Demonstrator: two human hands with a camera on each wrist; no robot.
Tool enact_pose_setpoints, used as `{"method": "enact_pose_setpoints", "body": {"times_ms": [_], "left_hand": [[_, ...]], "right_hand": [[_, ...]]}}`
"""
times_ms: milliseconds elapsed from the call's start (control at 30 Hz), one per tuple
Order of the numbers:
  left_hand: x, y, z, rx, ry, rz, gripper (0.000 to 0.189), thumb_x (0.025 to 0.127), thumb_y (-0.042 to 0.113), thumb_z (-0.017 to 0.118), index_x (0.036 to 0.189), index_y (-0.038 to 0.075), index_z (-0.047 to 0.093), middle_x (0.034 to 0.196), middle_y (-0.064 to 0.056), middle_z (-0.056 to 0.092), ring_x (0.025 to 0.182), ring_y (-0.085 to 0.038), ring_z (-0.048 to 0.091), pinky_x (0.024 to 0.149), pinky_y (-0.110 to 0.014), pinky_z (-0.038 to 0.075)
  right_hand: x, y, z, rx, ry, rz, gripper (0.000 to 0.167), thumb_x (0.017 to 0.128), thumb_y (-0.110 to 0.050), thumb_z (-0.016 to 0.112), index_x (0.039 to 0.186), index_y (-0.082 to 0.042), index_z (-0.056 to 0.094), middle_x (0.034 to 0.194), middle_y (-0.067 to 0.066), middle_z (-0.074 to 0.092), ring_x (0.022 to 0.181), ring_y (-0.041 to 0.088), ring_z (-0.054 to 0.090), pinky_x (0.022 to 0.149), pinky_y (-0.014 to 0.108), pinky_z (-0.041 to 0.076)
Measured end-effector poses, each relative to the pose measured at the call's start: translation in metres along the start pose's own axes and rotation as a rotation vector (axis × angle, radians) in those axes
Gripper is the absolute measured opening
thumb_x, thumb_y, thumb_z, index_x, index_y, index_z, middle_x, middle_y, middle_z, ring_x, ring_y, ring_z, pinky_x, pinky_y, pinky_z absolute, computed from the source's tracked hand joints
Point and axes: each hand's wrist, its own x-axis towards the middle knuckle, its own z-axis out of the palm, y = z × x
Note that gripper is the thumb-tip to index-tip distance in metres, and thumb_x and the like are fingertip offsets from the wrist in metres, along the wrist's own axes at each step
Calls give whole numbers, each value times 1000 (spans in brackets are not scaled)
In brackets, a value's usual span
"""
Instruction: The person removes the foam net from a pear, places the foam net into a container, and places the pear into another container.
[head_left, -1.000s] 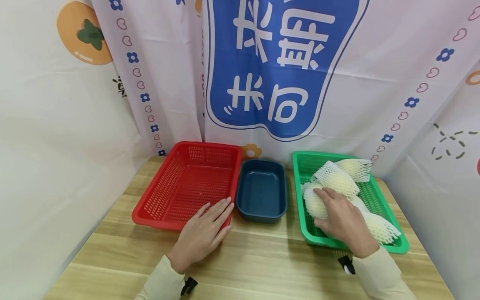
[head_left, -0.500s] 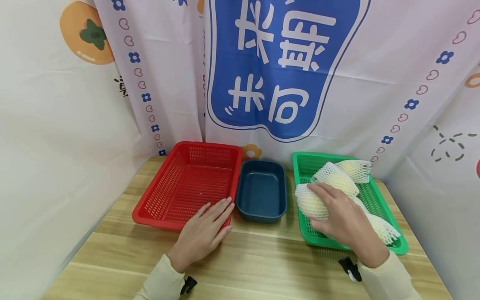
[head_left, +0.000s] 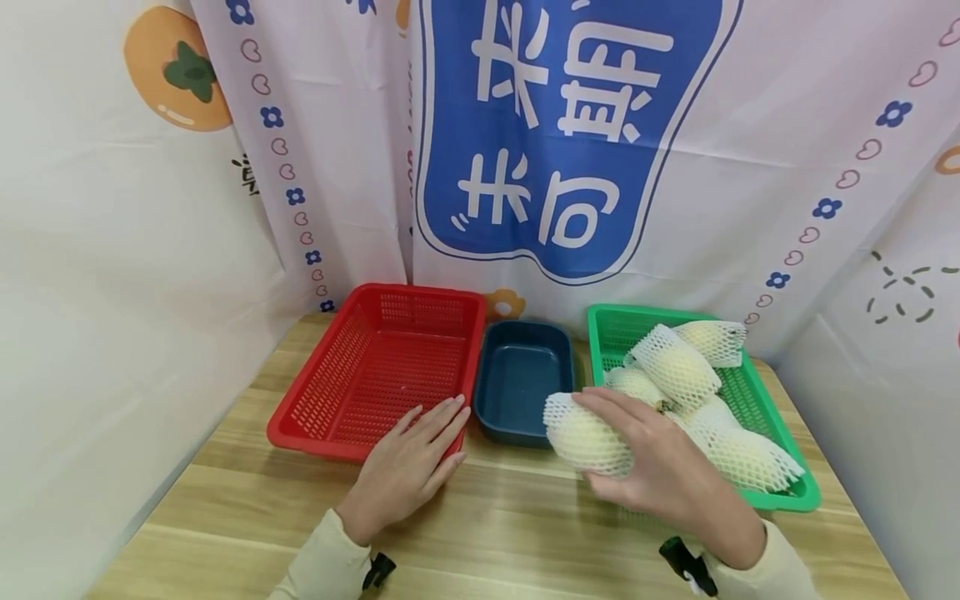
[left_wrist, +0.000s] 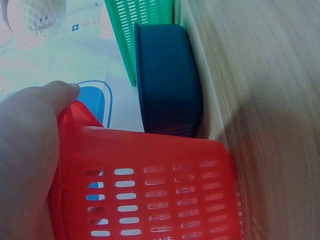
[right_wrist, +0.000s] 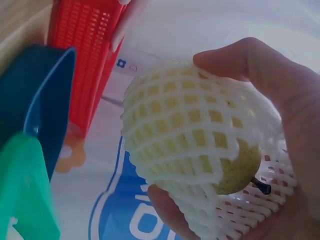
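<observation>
My right hand (head_left: 660, 467) grips a pale yellow pear (head_left: 585, 437) in a white foam net. It is held up in front of the blue tub and left of the green basket. In the right wrist view the pear (right_wrist: 175, 117) shows its dark stem, with thumb and fingers round the net. My left hand (head_left: 405, 475) rests with straight fingers on the near right corner of the red basket (head_left: 360, 452). In the left wrist view its thumb (left_wrist: 60, 95) lies at the rim. More netted pears (head_left: 677, 371) lie in the green basket (head_left: 780, 502).
Between the two baskets stands a dark blue tub (head_left: 525, 375). The wooden table (head_left: 480, 533) carries all three containers. A printed white cloth (head_left: 337, 125) hangs behind and at the sides.
My right hand has lifted the pear out of the green basket and carried it left, towards the blue tub. Another netted pear now shows where it lay. The left hand has stayed in place.
</observation>
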Motion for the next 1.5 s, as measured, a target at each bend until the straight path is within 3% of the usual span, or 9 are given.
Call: {"method": "enact_pose_setpoints", "body": {"times_ms": [200,667,1133,1333,1500], "left_hand": [[0,2,0,2,0,3,60,110,46,50,163,18,43,171,1,40,157,-21,40,126,-53,37],[0,1,1,9,30,5,61,108,44,55,162,18,44,170,1,41,156,-20,41,125,-53,38],[0,1,2,19,87,36,60,107,42,58,158,14,50,166,-3,47,153,-23,46,122,-56,42],[0,1,2,26,66,26,59,108,44,54,160,16,47,168,-1,44,155,-23,43,124,-55,40],[-1,1,1,27,47,6,61,109,46,52,162,17,45,169,1,42,157,-22,40,126,-54,37]], "right_hand": [[-5,-7,17,29,-18,-38,86,69,-29,95,148,-21,60,147,5,64,126,26,68,95,47,63],[-14,-21,61,125,-158,-11,81,71,-32,92,146,-26,61,146,1,64,124,19,68,91,39,63],[-23,-9,112,258,-211,-52,77,74,-28,90,145,-19,61,145,2,65,124,19,67,95,38,61],[-28,-3,125,304,-262,-72,78,77,-26,89,147,-16,58,147,4,63,130,22,65,103,43,59],[-31,3,129,315,-257,-99,83,76,-28,92,149,-12,56,149,5,62,132,23,64,105,44,58]]}}
